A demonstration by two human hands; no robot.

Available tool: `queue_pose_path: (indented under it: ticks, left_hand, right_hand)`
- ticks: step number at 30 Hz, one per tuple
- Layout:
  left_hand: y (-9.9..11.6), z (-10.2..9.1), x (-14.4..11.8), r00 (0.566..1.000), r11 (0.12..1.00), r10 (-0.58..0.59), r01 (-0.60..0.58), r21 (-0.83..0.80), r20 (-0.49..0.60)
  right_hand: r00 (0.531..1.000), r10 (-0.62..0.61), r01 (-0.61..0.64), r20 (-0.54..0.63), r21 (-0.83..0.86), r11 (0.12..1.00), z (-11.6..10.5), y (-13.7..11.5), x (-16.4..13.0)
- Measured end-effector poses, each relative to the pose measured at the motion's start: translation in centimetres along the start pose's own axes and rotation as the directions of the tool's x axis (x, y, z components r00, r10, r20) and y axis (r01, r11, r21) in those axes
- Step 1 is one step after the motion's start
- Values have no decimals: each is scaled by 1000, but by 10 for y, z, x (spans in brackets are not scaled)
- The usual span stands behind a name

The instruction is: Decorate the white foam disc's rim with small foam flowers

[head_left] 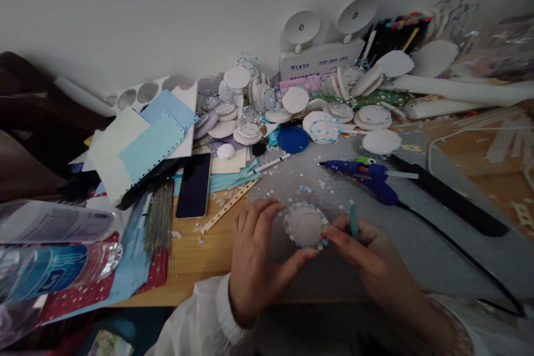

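A round white paper disc (306,225) rimmed with small blue and white pieces is raised just over the grey mat. My left hand (258,256) curves around its left side, a fingertip at the upper left edge and the thumb along the bottom. At the disc's right edge, my right hand (371,256) touches it with thumb and finger. A narrow teal strip-like tool (354,221) stands up from the curled fingers of that hand; its lower part is hidden.
A blue glue gun (367,178) lies on the grey mat (438,250), its black cord trailing right. White discs (296,100) crowd the back, before a twin-headed lamp (321,58). To the left are a phone (194,184), paper sheets (152,144), wires (161,228) and a bottle (62,267).
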State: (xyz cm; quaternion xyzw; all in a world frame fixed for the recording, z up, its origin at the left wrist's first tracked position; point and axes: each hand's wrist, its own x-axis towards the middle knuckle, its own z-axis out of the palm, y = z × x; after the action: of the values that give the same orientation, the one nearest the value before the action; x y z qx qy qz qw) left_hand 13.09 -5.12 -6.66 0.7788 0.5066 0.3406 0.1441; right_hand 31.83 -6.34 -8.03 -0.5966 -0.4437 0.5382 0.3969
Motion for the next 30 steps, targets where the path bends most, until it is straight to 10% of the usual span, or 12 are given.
queue_pose_path:
  ticks: [5, 24, 30]
  left_hand:
    - [-9, 4, -3, 984, 986, 95, -72, -150, 154]
    - [-17, 0, 0, 984, 936, 7, 56, -349, 178]
    - [-27, -5, 0, 987, 933, -12, 70, -354, 163]
  right_hand:
    - [996, 6, -7, 90, 12, 1000, 0, -1, -1]
    - [989, 18, 4, 145, -146, 989, -2, -16, 5]
    - [984, -33, 25, -177, -43, 999, -31, -11, 3]
